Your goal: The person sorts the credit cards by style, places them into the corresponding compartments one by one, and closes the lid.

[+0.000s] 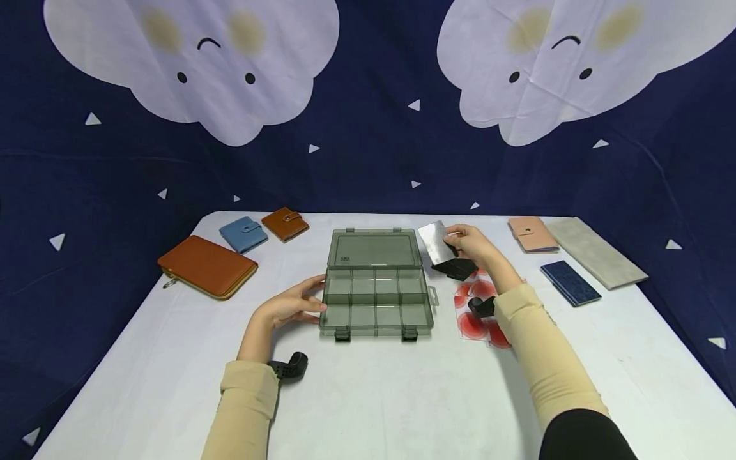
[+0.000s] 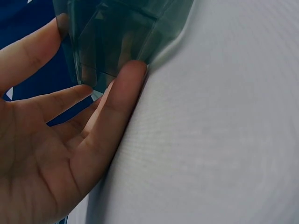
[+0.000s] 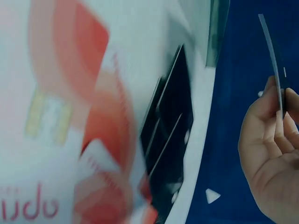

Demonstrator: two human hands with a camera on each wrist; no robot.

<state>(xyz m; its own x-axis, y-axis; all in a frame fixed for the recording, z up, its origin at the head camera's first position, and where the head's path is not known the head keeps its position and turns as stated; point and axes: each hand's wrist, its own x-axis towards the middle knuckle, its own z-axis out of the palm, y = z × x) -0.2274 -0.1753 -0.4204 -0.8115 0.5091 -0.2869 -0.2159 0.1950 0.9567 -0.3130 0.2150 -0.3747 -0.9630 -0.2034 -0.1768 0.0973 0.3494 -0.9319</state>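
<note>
Straightened fingers (image 2: 124, 88) of the left hand (image 1: 293, 302) are pressed against the left wall of the open compartment box (image 1: 376, 300), which is set at the middle of the white bench (image 1: 402, 396). Just right of its lid, a silver card (image 1: 437, 243) is pinched by the right hand (image 1: 474, 246) above black cards (image 1: 457, 268).

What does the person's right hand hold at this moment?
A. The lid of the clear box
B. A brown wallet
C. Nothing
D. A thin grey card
D: the right hand pinches a thin grey card above the table, beside the open clear box, whose left side the left hand touches.
</note>
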